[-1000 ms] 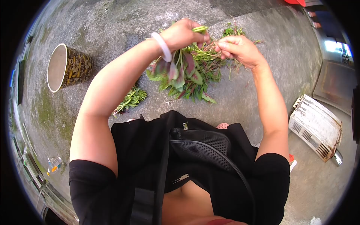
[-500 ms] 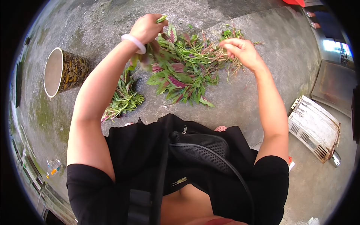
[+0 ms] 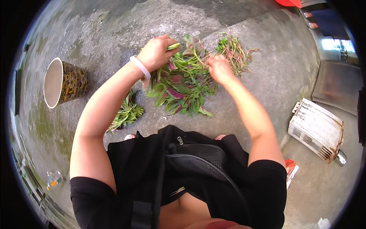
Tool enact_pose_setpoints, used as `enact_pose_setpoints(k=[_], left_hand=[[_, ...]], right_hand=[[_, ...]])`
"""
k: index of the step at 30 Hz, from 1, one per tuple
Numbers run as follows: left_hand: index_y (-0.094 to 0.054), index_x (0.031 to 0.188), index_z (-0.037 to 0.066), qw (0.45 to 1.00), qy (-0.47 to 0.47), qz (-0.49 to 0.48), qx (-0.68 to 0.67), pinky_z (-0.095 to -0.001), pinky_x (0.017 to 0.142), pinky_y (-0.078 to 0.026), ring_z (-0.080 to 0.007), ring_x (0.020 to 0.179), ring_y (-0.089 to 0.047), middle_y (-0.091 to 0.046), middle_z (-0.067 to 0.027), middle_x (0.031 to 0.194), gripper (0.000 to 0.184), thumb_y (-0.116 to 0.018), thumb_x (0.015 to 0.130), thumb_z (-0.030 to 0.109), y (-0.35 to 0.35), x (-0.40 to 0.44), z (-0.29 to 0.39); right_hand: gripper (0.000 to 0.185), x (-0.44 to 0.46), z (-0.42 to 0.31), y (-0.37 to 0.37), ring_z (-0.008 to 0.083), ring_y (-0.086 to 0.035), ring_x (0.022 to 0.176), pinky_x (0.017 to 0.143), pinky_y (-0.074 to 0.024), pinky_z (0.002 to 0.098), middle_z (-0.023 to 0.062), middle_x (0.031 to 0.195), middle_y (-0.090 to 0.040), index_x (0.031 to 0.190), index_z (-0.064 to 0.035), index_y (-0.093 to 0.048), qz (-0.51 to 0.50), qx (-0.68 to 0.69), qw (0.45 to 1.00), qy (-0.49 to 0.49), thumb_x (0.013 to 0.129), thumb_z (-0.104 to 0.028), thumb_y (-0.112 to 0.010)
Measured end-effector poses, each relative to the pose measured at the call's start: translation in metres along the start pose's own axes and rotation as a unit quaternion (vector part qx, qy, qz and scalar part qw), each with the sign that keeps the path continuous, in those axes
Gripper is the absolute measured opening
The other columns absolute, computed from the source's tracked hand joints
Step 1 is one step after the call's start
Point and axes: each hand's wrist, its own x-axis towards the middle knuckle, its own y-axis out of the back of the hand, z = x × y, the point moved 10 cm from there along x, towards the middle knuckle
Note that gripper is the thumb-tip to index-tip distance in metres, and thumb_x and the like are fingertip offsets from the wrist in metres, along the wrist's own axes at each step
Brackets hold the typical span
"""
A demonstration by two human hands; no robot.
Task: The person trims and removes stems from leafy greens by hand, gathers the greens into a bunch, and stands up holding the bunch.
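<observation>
My left hand (image 3: pixel 157 52), with a pale bangle (image 3: pixel 140 67) at the wrist, is closed round a bunch of green stems (image 3: pixel 172 47); their leaves hang down below the hand. A pile of green and purple leafy plants (image 3: pixel 183 89) lies on the concrete floor in front of me. At the pile's right side my right hand (image 3: pixel 220 68) has its fingers pinched together at a thin plant stem. Thin reddish stems with roots (image 3: pixel 237 57) lie just beyond it. Below my left forearm rests a separate bundle of greens (image 3: pixel 128 113).
A patterned bin (image 3: pixel 74 82) lies or leans at the left. To the right are a rusty white appliance (image 3: pixel 318 128) and a dark panel (image 3: pixel 337 84). A clear plastic item (image 3: pixel 55 178) lies lower left. Another person's feet (image 3: pixel 312 25) show at the upper right.
My left hand moved left with its bunch, then slightly back right and nearer. My right hand let go of the thin stems, then moved left and down to the pile, pinching a stem.
</observation>
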Motion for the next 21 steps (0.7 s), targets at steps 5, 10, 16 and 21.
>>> enact_pose_setpoints(k=[5,10,16,21], left_hand=[[-0.063,0.090,0.003,0.993,-0.105,0.003,-0.056,-0.0339,0.079,-0.050,-0.0266,0.089,-0.060,-0.061,-0.0099,0.099,0.013,-0.059,0.078,0.004,-0.011,-0.005,0.037],[-0.062,0.094,0.005,0.982,-0.185,-0.038,0.023,-0.0361,0.079,-0.047,-0.0277,0.089,-0.057,-0.060,-0.0090,0.090,0.026,-0.059,0.068,0.003,-0.022,-0.009,0.070],[-0.061,0.085,0.006,0.977,-0.153,-0.057,0.137,-0.0386,0.072,-0.048,-0.0277,0.080,-0.057,-0.059,-0.0096,0.080,0.018,-0.058,0.068,0.010,-0.027,-0.013,0.075],[-0.063,0.089,0.007,0.992,0.087,-0.033,0.090,-0.0401,0.066,-0.049,-0.0282,0.068,-0.061,-0.061,-0.0135,0.074,0.018,-0.053,0.083,0.021,-0.011,0.008,0.037]], right_hand=[[0.014,-0.008,-0.023,0.062,0.0144,-0.057,0.074,0.069,-0.0456,0.0284,0.0050,0.079,-0.062,0.091,-0.0033,-0.061,-0.047,0.286,0.957,-0.010,0.080,-0.012,-0.060],[0.015,-0.010,-0.040,0.069,0.0080,-0.055,0.076,0.070,-0.0452,0.0242,0.0001,0.082,-0.061,0.095,-0.0015,-0.060,-0.082,0.408,0.909,-0.002,0.082,-0.009,-0.061],[0.015,-0.013,-0.066,0.094,0.0118,-0.057,0.067,0.062,-0.0454,0.0279,0.0081,0.072,-0.062,0.092,-0.0022,-0.061,-0.032,0.268,0.963,0.014,0.081,-0.012,-0.057],[0.011,-0.011,-0.062,0.101,0.0105,-0.055,0.063,0.059,-0.0444,0.0280,0.0052,0.068,-0.060,0.085,-0.0031,-0.059,-0.045,0.309,0.950,-0.029,0.084,-0.014,-0.056]])
